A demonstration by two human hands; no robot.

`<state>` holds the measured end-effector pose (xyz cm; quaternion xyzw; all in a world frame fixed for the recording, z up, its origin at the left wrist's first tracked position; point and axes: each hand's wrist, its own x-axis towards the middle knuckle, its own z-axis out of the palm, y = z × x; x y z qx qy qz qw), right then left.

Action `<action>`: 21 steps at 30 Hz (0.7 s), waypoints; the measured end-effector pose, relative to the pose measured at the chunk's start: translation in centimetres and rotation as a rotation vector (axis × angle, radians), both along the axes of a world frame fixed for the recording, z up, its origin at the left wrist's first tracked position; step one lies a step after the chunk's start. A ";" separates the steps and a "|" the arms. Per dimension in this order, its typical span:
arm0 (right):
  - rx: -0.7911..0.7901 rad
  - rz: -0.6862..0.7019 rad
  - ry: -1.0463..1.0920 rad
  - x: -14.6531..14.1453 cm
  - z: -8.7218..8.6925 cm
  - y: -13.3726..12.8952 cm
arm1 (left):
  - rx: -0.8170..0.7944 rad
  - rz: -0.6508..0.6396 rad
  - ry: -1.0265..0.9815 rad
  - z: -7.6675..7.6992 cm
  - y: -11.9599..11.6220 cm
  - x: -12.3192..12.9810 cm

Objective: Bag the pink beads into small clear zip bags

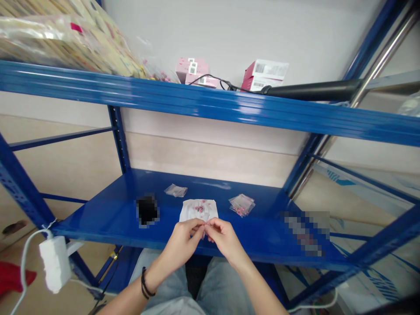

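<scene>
Both hands meet over the front edge of the blue shelf, fingertips almost touching. My left hand (pixel 187 235) is closed in a pinch, and so is my right hand (pixel 223 236). Between them is a small clear plastic bag (pixel 206 218), mostly hidden by the fingers. Just beyond lies a white sheet (pixel 188 211) with small pink and red pieces (pixel 199 208) gathered on it. A few flat clear bags (pixel 176 190) lie to the back left. On the right is a small pile of clear bags (pixel 242 204) with pink and red pieces inside.
The blue shelf (pixel 265 227) bears a blurred-out black item (pixel 147 210) at left and another blurred patch (pixel 303 234) at right. Above runs an upper shelf beam (pixel 210 103) carrying pink boxes (pixel 193 68) and bagged packets (pixel 65 43). A white power strip (pixel 54 264) hangs at the left.
</scene>
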<state>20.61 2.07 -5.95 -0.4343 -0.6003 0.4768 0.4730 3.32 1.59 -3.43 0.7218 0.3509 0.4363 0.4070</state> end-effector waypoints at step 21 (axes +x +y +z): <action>0.068 -0.139 -0.288 -0.9 -0.5 -0.4 | 0.190 0.226 0.487 -1.3 1.1 -1.2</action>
